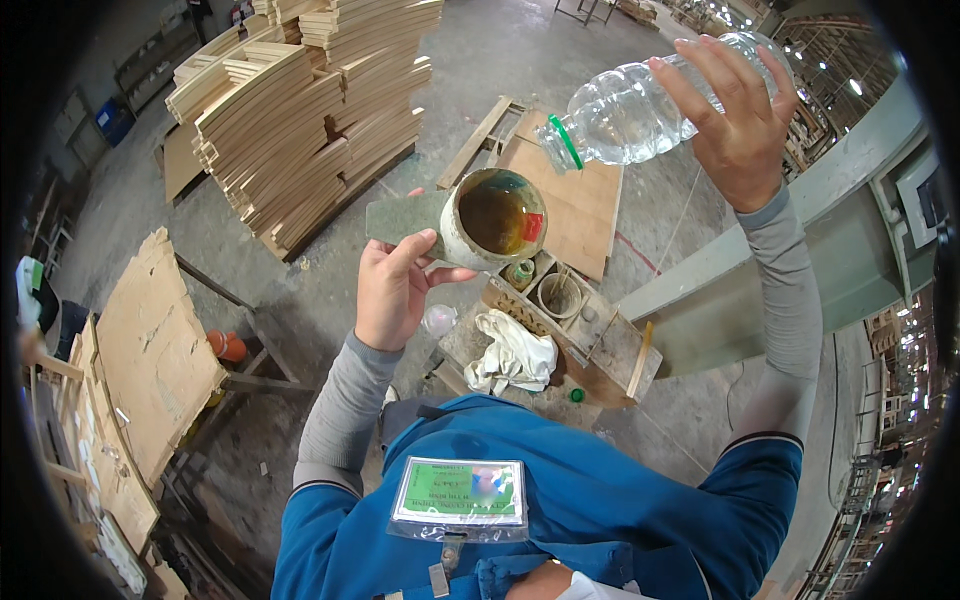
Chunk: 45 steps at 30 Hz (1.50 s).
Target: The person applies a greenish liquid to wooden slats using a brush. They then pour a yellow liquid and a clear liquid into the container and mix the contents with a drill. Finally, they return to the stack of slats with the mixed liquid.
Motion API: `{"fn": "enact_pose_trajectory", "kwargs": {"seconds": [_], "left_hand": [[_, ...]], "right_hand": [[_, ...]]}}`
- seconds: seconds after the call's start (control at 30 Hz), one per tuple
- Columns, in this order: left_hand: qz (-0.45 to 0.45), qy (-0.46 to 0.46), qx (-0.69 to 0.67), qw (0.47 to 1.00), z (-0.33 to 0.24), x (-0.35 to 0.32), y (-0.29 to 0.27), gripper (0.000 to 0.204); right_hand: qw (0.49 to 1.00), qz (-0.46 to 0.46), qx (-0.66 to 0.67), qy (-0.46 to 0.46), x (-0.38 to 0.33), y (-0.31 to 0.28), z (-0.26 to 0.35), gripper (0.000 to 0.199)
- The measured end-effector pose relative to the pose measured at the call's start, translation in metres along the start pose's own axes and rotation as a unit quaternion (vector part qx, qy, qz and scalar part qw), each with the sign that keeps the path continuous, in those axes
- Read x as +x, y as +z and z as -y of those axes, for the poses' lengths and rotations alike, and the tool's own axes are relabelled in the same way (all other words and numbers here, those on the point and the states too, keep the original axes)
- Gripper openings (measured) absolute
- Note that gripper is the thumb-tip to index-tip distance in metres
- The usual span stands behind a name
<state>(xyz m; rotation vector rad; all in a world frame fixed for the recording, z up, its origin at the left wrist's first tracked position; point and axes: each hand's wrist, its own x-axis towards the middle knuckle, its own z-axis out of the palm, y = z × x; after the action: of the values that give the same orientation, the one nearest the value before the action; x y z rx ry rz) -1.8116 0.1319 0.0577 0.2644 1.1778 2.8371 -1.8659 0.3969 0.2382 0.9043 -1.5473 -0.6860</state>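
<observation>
Top centre: passable room over floor (pixel 490 55). Between bottle (pixel 635 115) and cup (pixel 455 240): narrow gap. Lumber stack (pixel 290 140) blocks upper left; pale beam (pixel 860 235), right.

Woodworking workshop, likely factory hall. Signs: tall stacks of cut wooden slats (pixel 300 140) on bare concrete floor (pixel 450 90); flat wooden sheet (pixel 570 200) lying near them; worn board (pixel 150 370) beside dark metal framing (pixel 270 345); heavy grey-green steel beam (pixel 730 325) at right; high roof with bright lamps (pixel 856 86); more timber far off.
</observation>
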Motion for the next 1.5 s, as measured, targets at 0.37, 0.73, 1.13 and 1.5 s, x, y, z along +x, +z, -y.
{"fn": "enact_pose_trajectory", "kwargs": {"seconds": [0.37,0.73,1.13,1.5], "left_hand": [[0.000,-0.011,-0.002,1.000,0.004,-0.004,-0.004,0.053],[-0.026,-0.009,-0.003,1.000,0.002,-0.010,-0.009,0.050],[-0.017,-0.014,0.005,1.000,0.005,-0.012,-0.005,0.050],[-0.012,-0.012,0.005,1.000,0.003,-0.016,0.002,0.051]], "right_hand": [[0.999,-0.015,0.033,0.001,0.009,-0.008,0.003,0.052],[0.994,-0.107,0.006,0.016,0.017,0.017,0.009,0.033],[0.708,-0.497,0.459,0.204,0.027,0.055,0.043,0.034],[0.989,0.026,0.102,0.102,-0.011,-0.014,0.019,0.046]]}}
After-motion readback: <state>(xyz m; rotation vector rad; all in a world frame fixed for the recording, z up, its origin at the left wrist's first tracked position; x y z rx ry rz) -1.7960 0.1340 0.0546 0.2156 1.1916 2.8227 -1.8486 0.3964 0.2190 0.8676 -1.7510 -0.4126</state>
